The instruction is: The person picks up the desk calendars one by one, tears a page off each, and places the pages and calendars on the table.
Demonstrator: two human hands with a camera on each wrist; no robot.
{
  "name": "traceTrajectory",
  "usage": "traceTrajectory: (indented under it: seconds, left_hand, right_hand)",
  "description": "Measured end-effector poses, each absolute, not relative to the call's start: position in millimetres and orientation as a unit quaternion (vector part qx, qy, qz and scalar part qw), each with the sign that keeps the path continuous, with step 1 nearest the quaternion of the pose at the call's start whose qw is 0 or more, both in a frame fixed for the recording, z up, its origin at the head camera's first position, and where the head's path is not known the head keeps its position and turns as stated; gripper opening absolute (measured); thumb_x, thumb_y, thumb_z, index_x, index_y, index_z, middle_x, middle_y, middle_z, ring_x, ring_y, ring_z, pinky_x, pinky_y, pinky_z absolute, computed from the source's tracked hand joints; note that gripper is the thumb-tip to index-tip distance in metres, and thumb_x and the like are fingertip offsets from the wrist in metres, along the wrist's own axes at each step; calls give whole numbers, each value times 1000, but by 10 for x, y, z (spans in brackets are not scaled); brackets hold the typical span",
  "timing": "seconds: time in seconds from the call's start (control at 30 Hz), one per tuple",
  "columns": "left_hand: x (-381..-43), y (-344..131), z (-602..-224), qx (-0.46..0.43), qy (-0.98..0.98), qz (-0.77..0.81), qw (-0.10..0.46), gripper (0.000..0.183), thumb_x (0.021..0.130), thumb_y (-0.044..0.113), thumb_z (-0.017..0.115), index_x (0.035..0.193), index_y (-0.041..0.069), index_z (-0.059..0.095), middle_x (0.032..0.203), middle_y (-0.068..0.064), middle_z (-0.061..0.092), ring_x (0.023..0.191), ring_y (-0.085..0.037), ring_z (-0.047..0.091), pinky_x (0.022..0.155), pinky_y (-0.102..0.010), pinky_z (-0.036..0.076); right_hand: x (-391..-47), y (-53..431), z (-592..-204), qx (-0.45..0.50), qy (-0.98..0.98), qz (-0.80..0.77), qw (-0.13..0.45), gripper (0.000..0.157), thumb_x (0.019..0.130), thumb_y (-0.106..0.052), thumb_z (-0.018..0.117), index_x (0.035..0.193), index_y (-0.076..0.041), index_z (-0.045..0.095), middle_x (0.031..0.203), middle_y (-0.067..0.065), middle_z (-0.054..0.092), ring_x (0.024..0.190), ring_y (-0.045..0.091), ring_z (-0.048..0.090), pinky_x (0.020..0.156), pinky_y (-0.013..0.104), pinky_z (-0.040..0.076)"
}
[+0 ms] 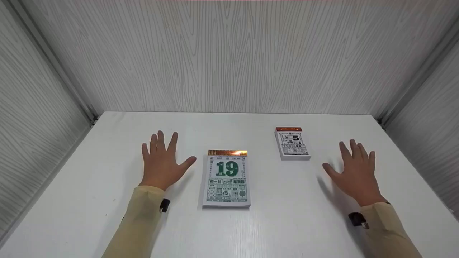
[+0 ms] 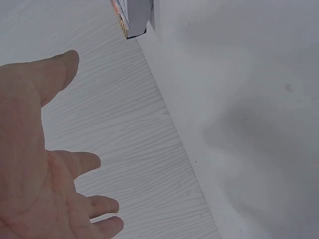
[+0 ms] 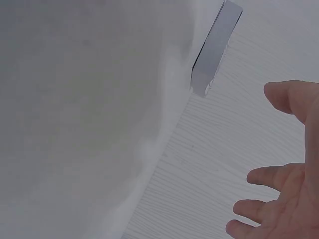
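Observation:
A larger tear-off calendar (image 1: 227,182) lies face up near the middle of the table, with a green 19 and a shiny orange-gold top strip. Farther back and to the right lies a smaller tear-off calendar (image 1: 293,144) showing a black 5 under a red-orange strip. My left hand (image 1: 161,166) is spread with nothing in it, left of the larger calendar and apart from it. To the right of the smaller calendar, my right hand (image 1: 356,173) also spreads its fingers and holds nothing. The right wrist view shows the edge of a calendar block (image 3: 215,50) beyond the thumb.
The white table (image 1: 229,233) reaches back to a wood-grain panel (image 1: 229,57). Similar panels stand at the left (image 1: 39,107) and right (image 1: 426,118). Both forearms wear pale yellow sleeves with a small dark device at each wrist.

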State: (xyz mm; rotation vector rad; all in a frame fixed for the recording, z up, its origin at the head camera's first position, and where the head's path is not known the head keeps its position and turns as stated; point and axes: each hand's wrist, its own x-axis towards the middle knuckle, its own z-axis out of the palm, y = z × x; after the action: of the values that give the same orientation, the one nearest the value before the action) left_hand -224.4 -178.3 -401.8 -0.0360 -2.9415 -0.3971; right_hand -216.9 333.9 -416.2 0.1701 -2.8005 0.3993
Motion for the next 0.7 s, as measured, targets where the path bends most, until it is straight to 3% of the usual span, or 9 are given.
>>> traceTrajectory:
  seconds: [0.43,0.53,0.7]
  left_hand:
    - [-2275,-1684,-3995,-16,-983,-175,54,92,98,59,59,164,7,23,167,-32,11,155,-50,7,123,-66,6]
    - [-2268,-1630,-3983,-14,-980,-191,56,86,99,52,62,163,6,27,166,-31,19,154,-50,13,124,-64,13]
    - [-2220,-1473,-3934,-10,-976,-209,54,67,100,41,65,153,5,47,155,-24,42,145,-43,36,118,-58,34]
  right_hand:
    - [-2182,3275,-4112,56,-980,165,101,82,100,-43,64,153,12,35,157,41,27,143,60,26,116,73,18]
    - [-2199,3237,-4098,51,-982,167,77,78,101,-42,63,152,11,36,157,39,28,143,59,28,114,72,24]
    - [-2221,3103,-4042,59,-982,172,49,62,102,-34,61,145,8,48,152,35,38,139,54,37,109,70,35]
